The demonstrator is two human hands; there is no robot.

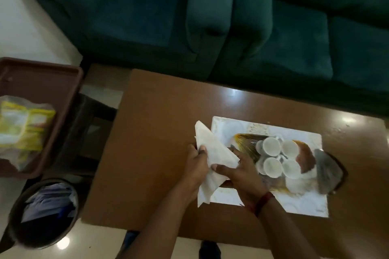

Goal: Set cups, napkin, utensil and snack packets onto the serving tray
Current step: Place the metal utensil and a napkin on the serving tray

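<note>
A white serving tray [303, 202] with a printed picture lies on the brown table [160, 115]. Several small white cups [271, 146] stand clustered in the tray's middle. Both hands hold a white napkin [212, 149], folded to a point, over the tray's left edge. My left hand [196, 166] grips its left side. My right hand [242, 171], with a red thread at the wrist, pinches its lower right edge. Yellow snack packets [25, 126] in clear plastic lie in a brown bin at the far left. No utensil is visible.
The brown bin [63, 82] stands left of the table on a dark stool. A round waste basket [45, 212] with papers sits on the floor below it. A dark green sofa [231, 23] runs behind the table.
</note>
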